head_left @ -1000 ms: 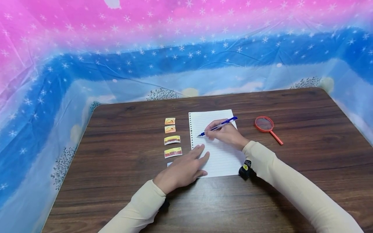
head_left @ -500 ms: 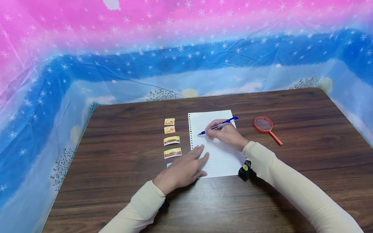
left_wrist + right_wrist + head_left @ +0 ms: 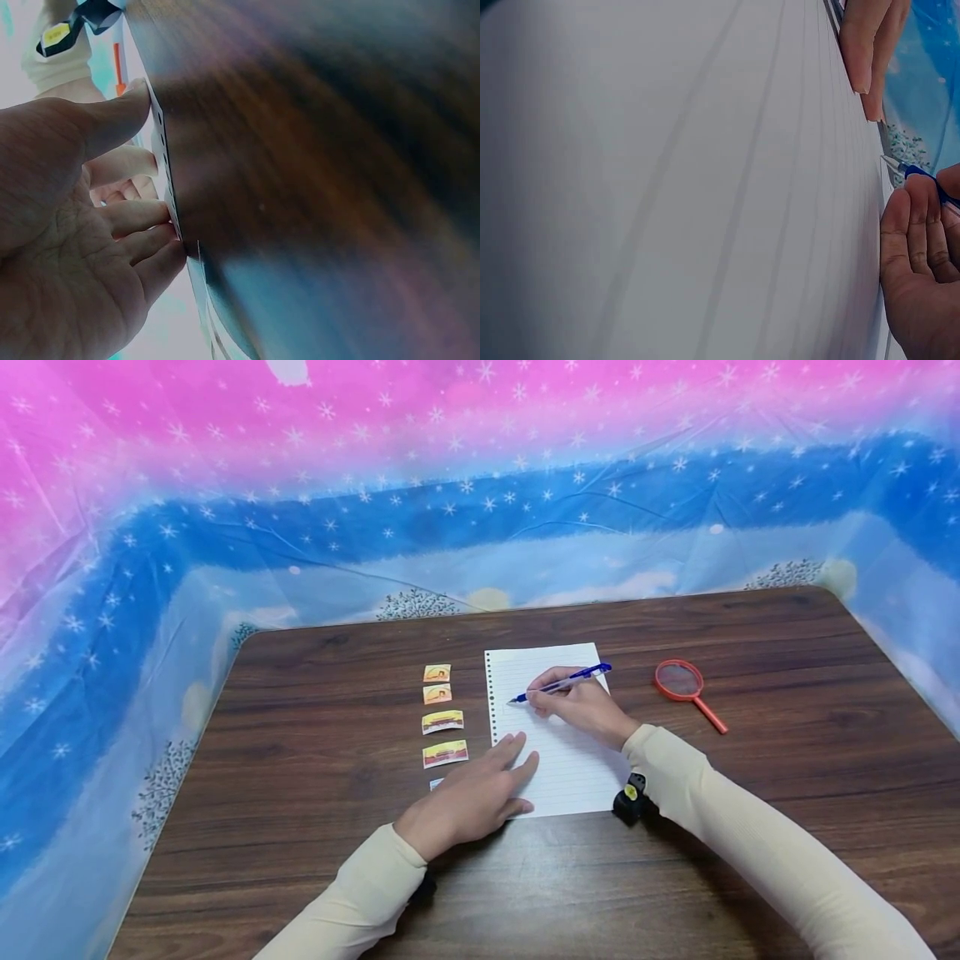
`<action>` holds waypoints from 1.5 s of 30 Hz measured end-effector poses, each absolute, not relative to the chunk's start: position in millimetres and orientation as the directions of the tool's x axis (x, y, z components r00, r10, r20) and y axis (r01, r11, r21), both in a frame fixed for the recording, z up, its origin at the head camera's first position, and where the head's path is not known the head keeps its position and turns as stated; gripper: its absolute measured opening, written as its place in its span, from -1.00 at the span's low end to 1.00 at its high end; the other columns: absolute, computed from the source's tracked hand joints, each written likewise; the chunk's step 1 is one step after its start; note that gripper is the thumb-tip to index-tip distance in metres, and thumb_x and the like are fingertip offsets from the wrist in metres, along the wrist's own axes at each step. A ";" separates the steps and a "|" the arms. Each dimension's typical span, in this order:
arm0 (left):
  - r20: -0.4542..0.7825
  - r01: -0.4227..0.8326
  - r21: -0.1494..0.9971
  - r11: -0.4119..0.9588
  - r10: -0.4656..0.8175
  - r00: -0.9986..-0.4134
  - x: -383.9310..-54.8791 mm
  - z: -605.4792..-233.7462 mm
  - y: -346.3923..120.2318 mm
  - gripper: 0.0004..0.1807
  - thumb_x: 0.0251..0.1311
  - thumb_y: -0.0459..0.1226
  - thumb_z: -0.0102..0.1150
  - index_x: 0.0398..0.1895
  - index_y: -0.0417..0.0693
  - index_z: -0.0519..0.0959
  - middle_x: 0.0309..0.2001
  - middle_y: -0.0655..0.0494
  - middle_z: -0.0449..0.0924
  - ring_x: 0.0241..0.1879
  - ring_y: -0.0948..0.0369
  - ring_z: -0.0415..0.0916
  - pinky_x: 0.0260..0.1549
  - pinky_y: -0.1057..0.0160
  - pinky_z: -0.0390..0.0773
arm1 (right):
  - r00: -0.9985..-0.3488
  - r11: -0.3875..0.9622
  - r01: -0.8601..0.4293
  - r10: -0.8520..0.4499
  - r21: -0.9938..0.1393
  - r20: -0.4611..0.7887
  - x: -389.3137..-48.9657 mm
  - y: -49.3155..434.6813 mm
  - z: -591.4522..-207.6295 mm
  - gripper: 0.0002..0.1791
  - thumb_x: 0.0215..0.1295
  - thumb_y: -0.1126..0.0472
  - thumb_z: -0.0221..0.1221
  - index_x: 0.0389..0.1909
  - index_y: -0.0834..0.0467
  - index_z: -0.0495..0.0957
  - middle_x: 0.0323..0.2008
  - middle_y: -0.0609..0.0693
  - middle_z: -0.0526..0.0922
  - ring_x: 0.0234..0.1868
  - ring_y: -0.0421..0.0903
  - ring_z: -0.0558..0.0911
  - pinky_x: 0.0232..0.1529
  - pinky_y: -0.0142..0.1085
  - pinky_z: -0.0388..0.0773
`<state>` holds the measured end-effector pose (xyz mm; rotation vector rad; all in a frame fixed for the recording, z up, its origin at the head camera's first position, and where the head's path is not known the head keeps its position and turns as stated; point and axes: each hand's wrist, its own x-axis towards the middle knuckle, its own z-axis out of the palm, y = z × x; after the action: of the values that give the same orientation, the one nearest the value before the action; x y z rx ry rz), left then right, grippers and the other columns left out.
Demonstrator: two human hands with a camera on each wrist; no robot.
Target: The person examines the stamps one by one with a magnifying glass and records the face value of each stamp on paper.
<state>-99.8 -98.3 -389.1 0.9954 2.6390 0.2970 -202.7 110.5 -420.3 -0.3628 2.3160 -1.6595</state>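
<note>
Pinching a blue pen (image 3: 577,677) in right fingers (image 3: 552,676) and resting spread left fingers (image 3: 502,752) on lined paper (image 3: 570,764), likely to steady it.

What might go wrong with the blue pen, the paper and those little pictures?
In the head view, the left hand partly hides the lowest little picture, so it might nudge that one crooked. If that hand lifts, the lined paper could slide and the blue pen might skid.

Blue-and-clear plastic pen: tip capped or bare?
Bare. In the right wrist view, the pen shows a pointed tip sticking out with no cap over it.
</note>
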 end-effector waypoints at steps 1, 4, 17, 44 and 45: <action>-0.206 0.608 0.294 0.737 0.670 -0.713 -99.8 -389.1 -98.4 -0.33 0.50 0.00 0.05 0.54 -0.10 0.26 0.57 -0.20 0.04 0.56 -0.02 -0.02 0.43 0.04 0.20 | -0.933 0.317 -0.050 -0.354 -0.947 -0.069 -202.5 110.2 -419.9 -0.75 0.38 0.07 0.30 -0.10 0.16 0.67 -0.28 0.10 0.75 -0.24 0.01 0.71 -0.20 -0.22 0.56; -0.201 0.612 0.288 0.736 0.671 -0.713 -99.7 -389.3 -98.3 -0.33 0.50 0.00 0.05 0.54 -0.11 0.27 0.56 -0.21 0.05 0.56 -0.03 0.00 0.43 0.04 0.20 | -0.933 0.321 -0.056 -0.354 -0.945 -0.064 -202.4 109.7 -419.9 -0.75 0.38 0.08 0.30 -0.10 0.17 0.67 -0.28 0.11 0.75 -0.24 0.01 0.71 -0.21 -0.23 0.55; -0.204 0.609 0.297 0.736 0.672 -0.712 -100.1 -390.7 -98.3 -0.33 0.50 0.00 0.06 0.54 -0.11 0.26 0.57 -0.19 0.04 0.56 -0.02 -0.02 0.44 0.04 0.19 | -0.941 0.309 -0.048 -0.333 -0.950 -0.061 -201.9 108.5 -418.2 -0.81 0.37 0.14 0.28 -0.17 0.20 0.66 -0.31 0.12 0.73 -0.29 -0.01 0.68 -0.22 -0.28 0.55; -0.213 0.605 0.304 0.735 0.672 -0.709 -101.1 -390.2 -98.4 -0.33 0.49 0.00 0.06 0.54 -0.10 0.26 0.57 -0.20 0.03 0.56 -0.02 -0.02 0.44 0.04 0.18 | -0.920 0.318 -0.071 -0.387 -0.946 -0.061 -201.4 111.5 -417.6 -0.82 0.36 0.14 0.31 -0.19 0.19 0.68 -0.38 0.12 0.72 -0.32 0.03 0.64 -0.24 -0.22 0.39; -0.213 0.606 0.304 0.736 0.672 -0.709 -101.2 -390.5 -98.4 -0.33 0.49 0.00 0.06 0.54 -0.10 0.26 0.57 -0.20 0.03 0.56 -0.02 -0.02 0.44 0.04 0.18 | -0.920 0.319 -0.072 -0.388 -0.945 -0.061 -201.5 111.5 -417.8 -0.82 0.36 0.14 0.31 -0.19 0.19 0.68 -0.38 0.12 0.72 -0.32 0.03 0.64 -0.24 -0.22 0.38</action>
<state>-101.2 -98.4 -390.5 0.9958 2.6289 0.3037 -201.5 111.5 -417.8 -0.4150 2.3113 -1.6342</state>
